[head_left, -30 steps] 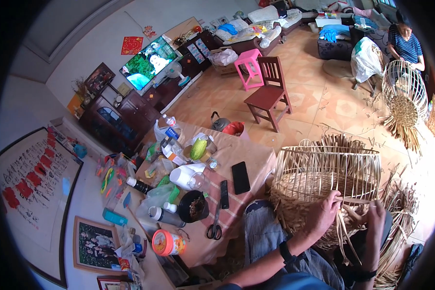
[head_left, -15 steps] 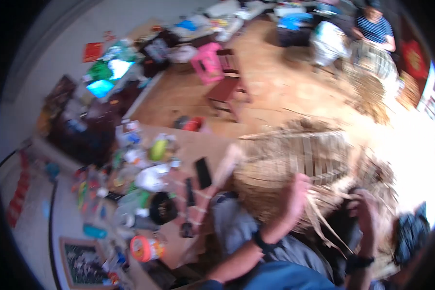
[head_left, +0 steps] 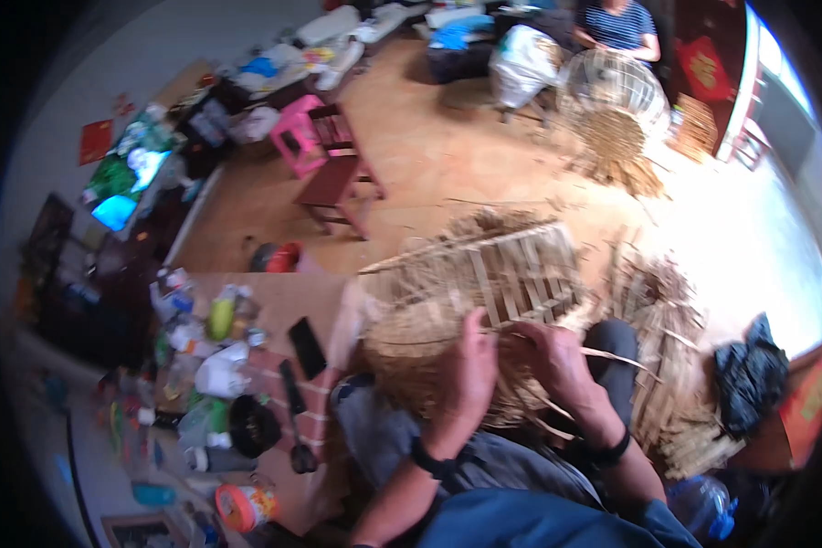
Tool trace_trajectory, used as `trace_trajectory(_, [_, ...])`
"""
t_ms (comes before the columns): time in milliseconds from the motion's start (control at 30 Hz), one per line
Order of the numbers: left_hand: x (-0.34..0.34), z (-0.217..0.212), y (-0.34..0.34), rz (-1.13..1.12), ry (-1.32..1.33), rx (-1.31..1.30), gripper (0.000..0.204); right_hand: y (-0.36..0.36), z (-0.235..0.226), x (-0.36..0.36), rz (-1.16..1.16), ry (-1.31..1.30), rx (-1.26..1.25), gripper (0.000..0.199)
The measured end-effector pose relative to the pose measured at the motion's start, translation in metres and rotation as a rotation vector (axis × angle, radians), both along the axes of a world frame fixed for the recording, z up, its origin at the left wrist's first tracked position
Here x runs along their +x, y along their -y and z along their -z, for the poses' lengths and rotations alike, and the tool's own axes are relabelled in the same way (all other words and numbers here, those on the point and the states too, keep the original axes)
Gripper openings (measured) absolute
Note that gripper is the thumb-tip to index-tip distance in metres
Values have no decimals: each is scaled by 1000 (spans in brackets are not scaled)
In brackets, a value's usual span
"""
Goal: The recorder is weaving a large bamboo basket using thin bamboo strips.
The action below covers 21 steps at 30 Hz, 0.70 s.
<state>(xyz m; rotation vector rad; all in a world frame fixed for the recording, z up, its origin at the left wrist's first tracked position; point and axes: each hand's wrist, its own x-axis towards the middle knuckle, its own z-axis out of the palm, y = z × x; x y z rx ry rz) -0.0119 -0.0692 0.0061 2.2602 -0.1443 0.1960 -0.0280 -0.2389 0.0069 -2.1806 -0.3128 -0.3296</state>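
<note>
Nearby, both hands, left hand (head_left: 467, 365) and right hand (head_left: 557, 361), grip pressed onto the woven basket (head_left: 470, 306); cluttered table (head_left: 283, 301) alongside.

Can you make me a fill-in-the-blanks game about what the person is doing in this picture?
1. Both hands, the left hand and the right hand, rest on a woven ____ frame on the person's lap.
2. The small plastic stool near the wooden chair is ____.
3. The black phone lies on the low table to the person's ____.

Missing words: basket; pink; left
</note>
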Motion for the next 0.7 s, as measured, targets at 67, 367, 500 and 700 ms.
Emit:
trace_trajectory(67, [-4, -5, -1, -16, -42, -27, 43, -15, 3, 6, 27, -205, -205, 15])
trace_trajectory(367, [-6, 14, 5, 212, -35, 276, 81, -21, 11, 4, 148, -326, 308, 12])
trace_trajectory(500, [-14, 10, 4, 256, 74, 368, 78, -24, 2, 3, 196, -262, 151, 10])
trace_trajectory(700, [-16, -6, -9, 280, 317, 326, 44, -23, 17, 4, 210, -216, 183, 7])
